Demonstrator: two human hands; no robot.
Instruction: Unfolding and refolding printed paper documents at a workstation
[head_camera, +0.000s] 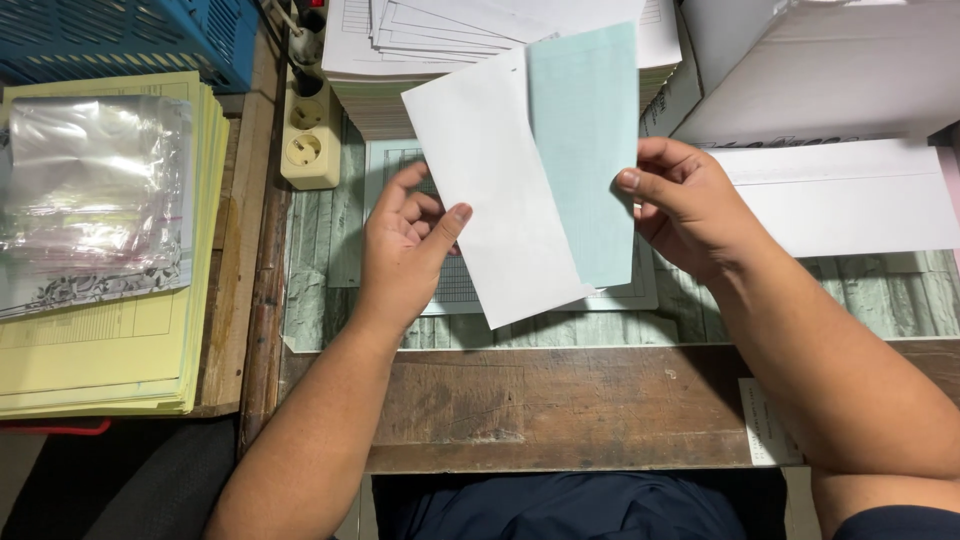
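Pinching a white envelope (490, 190) at its left edge with the left hand (405, 250), thumb on the front, other fingers curled behind. Pinching its right side with the right hand (685, 205), thumb pressed on a pale green slip (585, 150) tucked against the envelope. Held up in the air between both hands, tilted, above the wooden desk (560, 400). Looks thin, light and bendy, easy to crease, a bit smooth, so best held softly by the side edges, not squeezed in the middle. Lying under it, a printed form (450, 285) on a grey mat. Farther back, a tall pile of white papers (420, 50) and a cream power strip (310, 140). Off to the left, a yellow paper stack (110, 340) with clear plastic bags (90, 190) on top, and a blue basket (120, 35). On the right, a long white envelope (850, 200) beside a white box (830, 70).
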